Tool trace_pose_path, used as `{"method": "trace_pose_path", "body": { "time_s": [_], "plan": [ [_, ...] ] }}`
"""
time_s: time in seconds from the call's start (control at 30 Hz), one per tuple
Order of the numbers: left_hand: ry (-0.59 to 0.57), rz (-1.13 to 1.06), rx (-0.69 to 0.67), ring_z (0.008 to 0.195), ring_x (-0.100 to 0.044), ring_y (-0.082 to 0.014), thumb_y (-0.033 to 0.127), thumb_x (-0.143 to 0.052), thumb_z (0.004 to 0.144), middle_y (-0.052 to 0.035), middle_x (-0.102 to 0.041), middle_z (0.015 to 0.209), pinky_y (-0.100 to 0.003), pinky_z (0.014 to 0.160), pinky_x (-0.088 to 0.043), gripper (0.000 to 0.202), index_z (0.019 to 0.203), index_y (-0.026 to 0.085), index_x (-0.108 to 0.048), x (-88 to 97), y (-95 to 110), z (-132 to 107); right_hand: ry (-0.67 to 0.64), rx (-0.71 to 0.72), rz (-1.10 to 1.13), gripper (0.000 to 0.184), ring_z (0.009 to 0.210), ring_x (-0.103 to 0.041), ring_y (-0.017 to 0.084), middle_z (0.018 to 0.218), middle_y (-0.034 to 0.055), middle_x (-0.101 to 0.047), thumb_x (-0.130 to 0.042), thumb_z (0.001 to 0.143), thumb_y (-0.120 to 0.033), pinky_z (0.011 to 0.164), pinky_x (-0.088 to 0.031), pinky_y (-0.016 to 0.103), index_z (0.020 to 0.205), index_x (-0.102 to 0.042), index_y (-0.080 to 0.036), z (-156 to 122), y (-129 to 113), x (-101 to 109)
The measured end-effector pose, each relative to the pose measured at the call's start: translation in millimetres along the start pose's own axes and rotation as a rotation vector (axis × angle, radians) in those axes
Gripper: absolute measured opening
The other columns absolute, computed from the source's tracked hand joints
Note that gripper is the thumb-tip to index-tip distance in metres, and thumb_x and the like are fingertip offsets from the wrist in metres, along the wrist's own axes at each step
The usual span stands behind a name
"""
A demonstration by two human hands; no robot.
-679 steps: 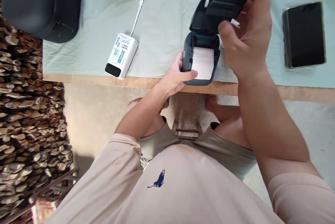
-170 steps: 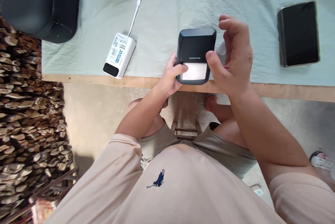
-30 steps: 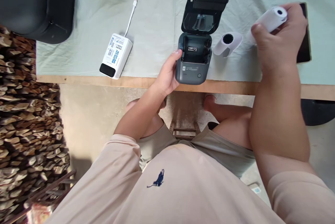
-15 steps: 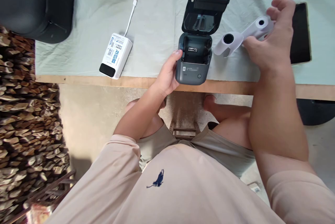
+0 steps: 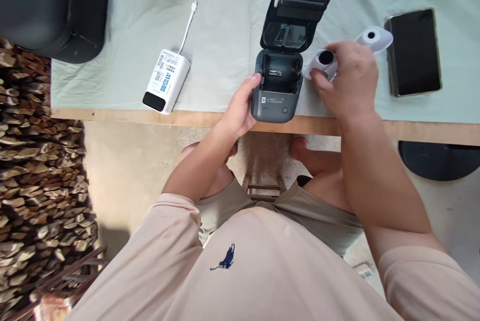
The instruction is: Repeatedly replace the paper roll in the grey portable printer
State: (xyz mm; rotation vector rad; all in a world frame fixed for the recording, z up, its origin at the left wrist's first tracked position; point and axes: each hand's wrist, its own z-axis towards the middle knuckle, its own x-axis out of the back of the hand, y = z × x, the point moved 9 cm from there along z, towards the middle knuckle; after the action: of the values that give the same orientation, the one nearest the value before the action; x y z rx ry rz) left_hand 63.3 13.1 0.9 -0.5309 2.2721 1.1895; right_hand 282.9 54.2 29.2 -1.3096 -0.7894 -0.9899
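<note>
A small dark grey label printer point(image 5: 278, 92) stands near the table's front edge with its lid point(image 5: 296, 20) swung up and its paper bay empty. My left hand point(image 5: 240, 108) holds the printer's left side, fingers curled round it. My right hand point(image 5: 347, 83) is closed over a white paper roll point(image 5: 323, 61) lying just right of the printer. A second white paper roll point(image 5: 373, 38) lies farther right on the cloth, free of my hand.
A pale green cloth point(image 5: 225, 26) covers the wooden table. A white power bank point(image 5: 165, 80) with a short cable lies to the left. A dark phone point(image 5: 414, 52) rests at right. A large black case point(image 5: 52, 6) sits at the back left. Stacked firewood point(image 5: 37, 171) is beside the table.
My right hand set the second roll down near the phone, then moved left and closed on the roll beside the printer. The left hand stayed on the printer.
</note>
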Motion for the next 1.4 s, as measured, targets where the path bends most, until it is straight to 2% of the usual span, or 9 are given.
{"method": "trace_pose_path", "body": {
  "time_s": [0.23, 0.33, 0.4, 0.53, 0.63, 0.8, 1.0, 1.13, 1.4],
  "plan": [
    [0.015, 0.007, 0.015, 0.149, -0.078, -0.0299, 0.037, -0.057, 0.116, -0.0025, -0.089, 0.119, -0.039, 0.119, -0.070, 0.023, 0.109, 0.022, -0.073, 1.1, -1.3, -0.9, 0.365, 0.237, 0.496, 0.073, 0.125, -0.070, 0.031, 0.139, 0.0085, -0.069, -0.058, 0.078, -0.028, 0.109, -0.057, 0.052, 0.151, -0.054, -0.030, 6.4, 0.2, 38.6],
    [-0.011, 0.020, -0.014, 0.149, -0.078, -0.0286, 0.036, -0.056, 0.116, -0.0022, -0.089, 0.117, -0.037, 0.118, -0.071, 0.026, 0.100, 0.022, -0.072, 0.0, -0.2, -0.2, 0.514, 0.211, 0.700, 0.056, 0.098, -0.067, 0.025, 0.123, 0.0076, -0.062, -0.062, 0.071, -0.029, 0.093, -0.059, 0.047, 0.127, -0.051, -0.030, -1.7, -15.2, 46.1],
    [0.003, 0.024, -0.023, 0.149, -0.078, -0.0289, 0.036, -0.060, 0.114, -0.0019, -0.089, 0.118, -0.038, 0.116, -0.071, 0.023, 0.099, 0.023, -0.072, 2.7, -0.9, 0.8, 0.463, 0.227, 0.709, 0.046, 0.093, -0.067, 0.024, 0.112, 0.0056, -0.060, -0.067, 0.070, -0.027, 0.090, -0.060, 0.046, 0.112, -0.049, -0.030, -7.5, -41.5, 43.9],
    [0.025, 0.021, -0.041, 0.150, -0.078, -0.0306, 0.038, -0.068, 0.111, -0.0024, -0.088, 0.121, -0.041, 0.117, -0.070, 0.018, 0.102, 0.022, -0.073, 8.5, -1.8, 3.1, 0.154, 0.228, 0.447, 0.043, 0.098, -0.072, 0.026, 0.111, 0.0042, -0.069, -0.066, 0.076, -0.021, 0.091, -0.061, 0.046, 0.116, -0.052, -0.032, -15.0, -89.8, 32.4],
    [0.024, 0.079, -0.034, 0.150, -0.077, -0.0294, 0.041, -0.066, 0.112, -0.0025, -0.088, 0.121, -0.039, 0.118, -0.069, 0.020, 0.107, 0.023, -0.074, 9.6, -3.0, 2.7, 0.117, 0.286, 0.296, 0.041, 0.104, -0.075, 0.029, 0.113, 0.0042, -0.074, -0.064, 0.076, -0.020, 0.097, -0.062, 0.049, 0.114, -0.055, -0.033, -19.4, -106.1, 40.0],
    [0.019, 0.101, -0.063, 0.140, -0.082, -0.0269, 0.039, -0.069, 0.111, -0.0005, -0.086, 0.114, -0.036, 0.113, -0.071, 0.016, 0.114, 0.024, -0.074, 7.3, -0.5, -1.4, 0.032, 0.318, 0.075, 0.036, 0.118, -0.077, 0.034, 0.120, 0.0041, -0.081, -0.067, 0.084, -0.018, 0.113, -0.055, 0.053, 0.116, -0.063, -0.035, -18.7, -110.5, 37.0],
    [0.014, 0.164, -0.049, 0.131, -0.085, -0.0235, 0.037, -0.067, 0.113, -0.0006, -0.087, 0.118, -0.033, 0.106, -0.072, 0.013, 0.116, 0.024, -0.071, 3.2, -0.5, -4.3, -0.030, 0.329, -0.001, 0.034, 0.119, -0.078, 0.035, 0.117, 0.0026, -0.085, -0.064, 0.090, -0.018, 0.111, -0.052, 0.054, 0.119, -0.064, -0.036, -17.7, -109.2, 30.5],
    [0.033, 0.140, -0.038, 0.120, -0.087, -0.0214, 0.037, -0.072, 0.110, -0.0008, -0.085, 0.106, -0.030, 0.102, -0.072, 0.012, 0.111, 0.025, -0.072, 4.7, -1.7, -4.1, -0.121, 0.258, -0.001, 0.047, 0.103, -0.080, 0.035, 0.114, 0.0026, -0.085, -0.073, 0.078, -0.018, 0.113, -0.051, 0.056, 0.121, -0.062, -0.033, -11.0, -101.9, 17.5],
    [0.073, 0.065, -0.006, 0.143, -0.081, -0.0292, 0.042, -0.075, 0.110, -0.0009, -0.085, 0.120, -0.042, 0.116, -0.072, 0.020, 0.118, 0.024, -0.072, 10.0, -6.6, -2.4, -0.113, 0.338, 0.053, 0.015, 0.118, -0.073, 0.034, 0.125, 0.0072, -0.077, -0.068, 0.094, -0.023, 0.106, -0.054, 0.054, 0.100, -0.079, -0.031, -11.1, -100.8, 15.8]
  ]
}}
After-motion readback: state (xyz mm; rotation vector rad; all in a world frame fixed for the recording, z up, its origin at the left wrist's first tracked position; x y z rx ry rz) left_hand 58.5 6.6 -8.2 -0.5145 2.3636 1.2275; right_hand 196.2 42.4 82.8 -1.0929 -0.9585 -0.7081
